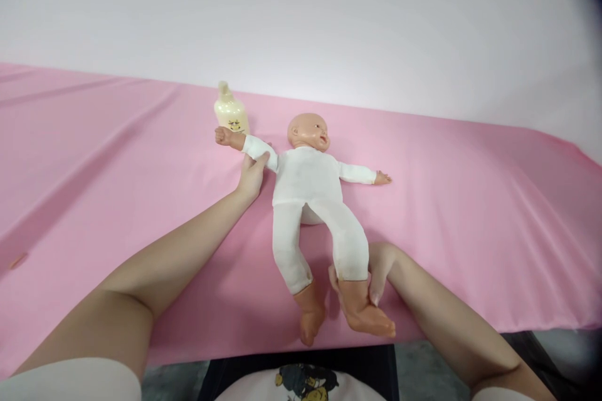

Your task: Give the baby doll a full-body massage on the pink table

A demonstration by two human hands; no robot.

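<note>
A baby doll (308, 178) with a white cloth body lies face up on the pink tablecloth, its bald head turned toward the right. My left hand (253, 174) is closed around the doll's arm on the left side, thumb on top and the fingers mostly hidden beneath. Down at the doll's leg on the right, my right hand (382, 266) grips around the ankle from below; part of its fingers is hidden behind the leg. The doll's other arm stretches out to the right, untouched, and its other foot hangs toward the front edge.
A cream pump bottle (232, 111) with a small cartoon face stands behind the doll's raised hand. At the far left lies a small orange-brown object (17, 260) that I cannot make out. The pink tablecloth (470, 219) reaches a white wall (301, 25) at the back.
</note>
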